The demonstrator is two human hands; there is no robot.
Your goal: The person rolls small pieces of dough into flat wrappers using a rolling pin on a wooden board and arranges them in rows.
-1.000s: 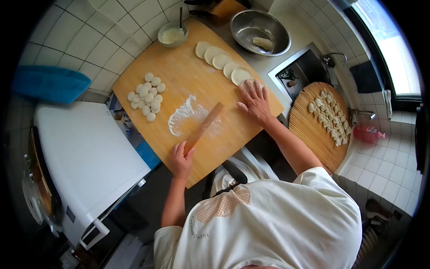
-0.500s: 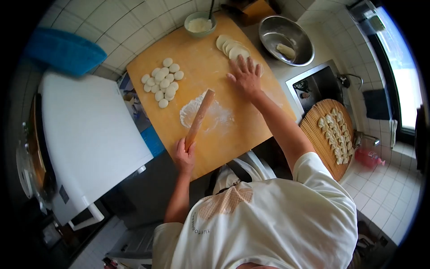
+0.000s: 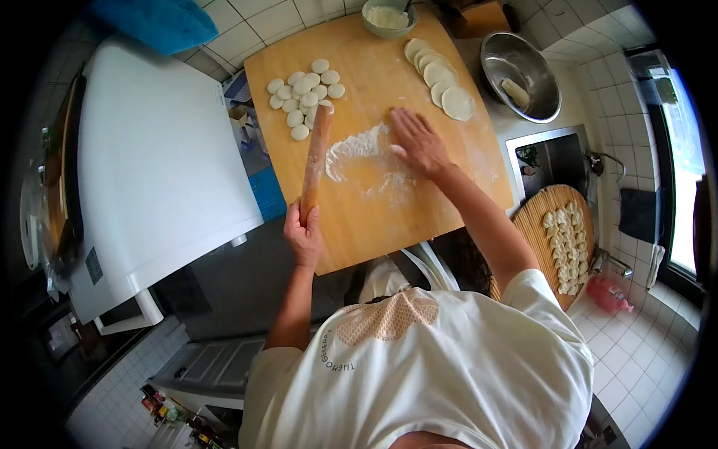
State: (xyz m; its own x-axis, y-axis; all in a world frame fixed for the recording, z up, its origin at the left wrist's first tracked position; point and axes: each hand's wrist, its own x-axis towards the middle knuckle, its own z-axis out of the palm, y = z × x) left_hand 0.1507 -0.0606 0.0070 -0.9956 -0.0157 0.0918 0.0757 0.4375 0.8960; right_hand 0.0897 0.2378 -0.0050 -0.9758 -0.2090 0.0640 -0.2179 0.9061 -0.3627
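My left hand (image 3: 302, 238) is closed around the lower end of a wooden rolling pin (image 3: 317, 157). The pin's far end reaches the cluster of small round dough pieces (image 3: 304, 88). Palm down, my right hand (image 3: 422, 144) lies over the wooden board (image 3: 359, 232) with its fingers stretched out, beside a smear of white flour (image 3: 353, 150). Just beyond its fingertips, an overlapping row of rolled dough wrappers (image 3: 440, 73) rests on the board.
A bowl of white filling or flour (image 3: 387, 16) stands at the board's far edge. To the right are a metal bowl (image 3: 535, 97) with a dough piece (image 3: 514, 93), a sink (image 3: 553, 157), and a slatted round tray (image 3: 527, 217) with rows of dumplings (image 3: 568, 243). A white appliance (image 3: 161, 157) stands left.
My right hand has moved back from the wrappers to the flour, and another wrapper lies at the near end of their row. The pin has swung toward the dough pieces. The view has shifted.
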